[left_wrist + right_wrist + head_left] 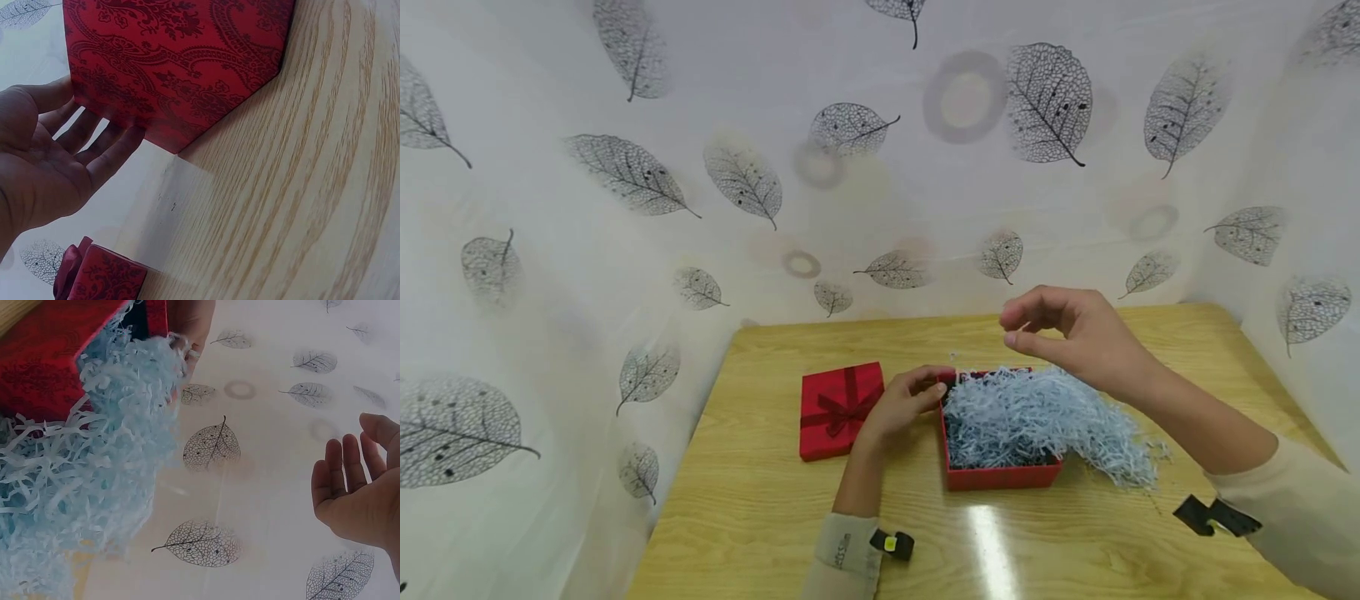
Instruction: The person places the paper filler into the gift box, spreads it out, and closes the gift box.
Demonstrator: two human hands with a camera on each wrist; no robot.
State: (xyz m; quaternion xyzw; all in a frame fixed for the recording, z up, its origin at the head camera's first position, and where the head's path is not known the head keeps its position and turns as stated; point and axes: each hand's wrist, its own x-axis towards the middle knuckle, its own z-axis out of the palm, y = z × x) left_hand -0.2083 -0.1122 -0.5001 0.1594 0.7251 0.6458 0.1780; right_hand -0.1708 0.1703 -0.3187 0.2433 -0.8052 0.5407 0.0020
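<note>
A red patterned gift box [1003, 477] stands lidless on the table. Pale blue shredded paper [1037, 417] heaps over its top and spills past the right side onto the wood. At the box's back left corner my left hand [901, 407] holds on, its thumb by the rim and its fingers [115, 153] reaching behind the corner in the left wrist view. My right hand [1078, 340] is raised above the paper, fingers loosely bent and apart from the thumb, holding nothing. What lies under the paper is hidden.
To the left of the box, a red lid [827, 412] with a dark red ribbon bow lies on the wooden table [737, 500]. A whitish curtain [850, 208] with leaf prints hangs behind and at both sides. Small paper scraps lie right of the box.
</note>
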